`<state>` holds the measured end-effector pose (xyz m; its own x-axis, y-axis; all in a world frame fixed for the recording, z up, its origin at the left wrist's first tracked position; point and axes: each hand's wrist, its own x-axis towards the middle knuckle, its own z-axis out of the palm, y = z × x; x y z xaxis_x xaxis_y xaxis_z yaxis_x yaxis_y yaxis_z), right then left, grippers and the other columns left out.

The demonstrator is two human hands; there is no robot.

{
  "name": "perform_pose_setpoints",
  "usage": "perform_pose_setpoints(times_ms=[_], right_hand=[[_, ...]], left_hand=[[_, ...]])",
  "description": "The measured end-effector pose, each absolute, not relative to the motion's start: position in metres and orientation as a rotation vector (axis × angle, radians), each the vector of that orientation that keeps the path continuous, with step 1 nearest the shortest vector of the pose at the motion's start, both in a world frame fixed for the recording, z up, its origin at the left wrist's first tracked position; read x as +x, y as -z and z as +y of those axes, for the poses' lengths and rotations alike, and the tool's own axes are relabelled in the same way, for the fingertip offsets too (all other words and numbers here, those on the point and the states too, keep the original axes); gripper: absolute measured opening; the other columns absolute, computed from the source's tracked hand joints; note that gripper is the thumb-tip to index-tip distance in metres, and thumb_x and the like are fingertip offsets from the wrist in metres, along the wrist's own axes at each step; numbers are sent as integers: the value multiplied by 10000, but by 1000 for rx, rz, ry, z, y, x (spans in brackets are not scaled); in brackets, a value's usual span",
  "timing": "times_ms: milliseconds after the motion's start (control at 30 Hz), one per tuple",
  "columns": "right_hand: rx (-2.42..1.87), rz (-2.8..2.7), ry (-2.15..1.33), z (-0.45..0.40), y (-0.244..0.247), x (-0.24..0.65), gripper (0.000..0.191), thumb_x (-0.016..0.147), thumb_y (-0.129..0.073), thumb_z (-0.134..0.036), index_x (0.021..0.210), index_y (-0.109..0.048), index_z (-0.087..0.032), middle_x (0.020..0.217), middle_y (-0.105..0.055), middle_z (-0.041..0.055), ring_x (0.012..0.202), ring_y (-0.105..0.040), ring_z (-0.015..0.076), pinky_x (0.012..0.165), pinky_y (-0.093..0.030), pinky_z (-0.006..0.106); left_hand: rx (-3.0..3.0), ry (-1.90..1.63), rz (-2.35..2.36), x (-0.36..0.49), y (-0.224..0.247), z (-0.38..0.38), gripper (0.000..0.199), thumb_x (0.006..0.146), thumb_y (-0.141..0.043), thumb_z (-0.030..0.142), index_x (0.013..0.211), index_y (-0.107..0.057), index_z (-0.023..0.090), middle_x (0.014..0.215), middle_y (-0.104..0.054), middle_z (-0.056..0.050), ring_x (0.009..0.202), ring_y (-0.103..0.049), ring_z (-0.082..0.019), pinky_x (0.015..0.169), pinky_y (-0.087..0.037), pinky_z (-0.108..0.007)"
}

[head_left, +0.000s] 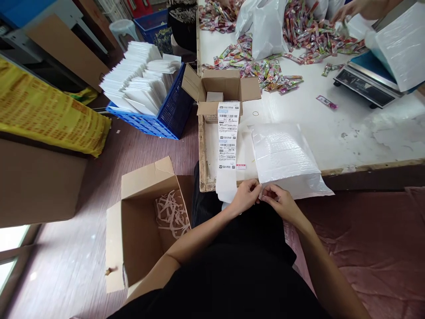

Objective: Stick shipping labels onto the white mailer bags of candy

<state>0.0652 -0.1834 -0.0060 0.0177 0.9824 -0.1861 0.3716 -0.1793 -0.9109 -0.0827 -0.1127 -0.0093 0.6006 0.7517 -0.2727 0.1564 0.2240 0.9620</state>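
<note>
A white padded mailer bag [282, 150] lies at the front edge of the table, its near end hanging slightly over. My left hand [247, 195] and my right hand [277, 201] meet at the bag's near left corner. Both have fingers pinched there; the right one grips the corner, and what the left one pinches is partly hidden, though it looks like the same edge. Beside the bag on the left, a strip of printed shipping labels [227, 137] runs from a small open carton [221, 82] down over the table edge.
Wrapped candy sticks [265, 73] lie heaped at the back of the table [361, 146]. A scale [368, 82] stands at right, where another person's hand [360, 9] reaches in. At left are a blue crate [172, 110] of white envelopes and an open carton [142, 239] with paper strips.
</note>
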Motion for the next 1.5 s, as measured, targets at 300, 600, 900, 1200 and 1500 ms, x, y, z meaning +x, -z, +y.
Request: perform_pose_setpoints(times_ms=[300,600,900,1200,1500], right_hand=[[-1426,-855,-806,-249,-22,118,285,815,-621,-454,750,-423,-259,732,-532,16,788,-582,226,903,-473,473],[-2541,-571,-481,-372,53,221,426,668,-632,-675,693,-560,-256,649,-608,94,587,-567,287,568,-421,430],[-2086,-1798,32,-239,36,231,574,928,-476,-411,1430,-506,-133,1449,-526,174,1197,-571,292,1013,-429,448],[-1914,-1437,-290,-213,34,206,352,875,-543,-461,775,-721,-174,766,-693,73,746,-604,220,745,-490,355],[-1940,-478,-1081,-203,37,190,594,559,-786,-687,732,-645,-136,567,-509,-22,488,-368,80,427,-264,224]], left_hand=[[1253,-434,931,-94,11,-106,241,874,-504,304,664,-448,199,489,-523,45,410,-483,-78,433,-354,-195],[1675,-355,951,-121,-11,-87,234,909,-518,313,711,-534,188,651,-633,-7,557,-586,-133,580,-460,-260],[2414,-278,197,-91,-20,-42,532,905,-447,72,1392,-525,271,1562,-439,-32,1516,-274,-215,1239,-204,-461],[1880,-588,787,-113,21,-45,427,939,-481,485,649,-593,191,684,-636,-42,719,-624,-186,705,-489,-315],[1324,-376,1166,-85,12,-22,334,708,-790,338,886,-562,171,820,-645,-28,651,-550,-124,566,-391,-228]])
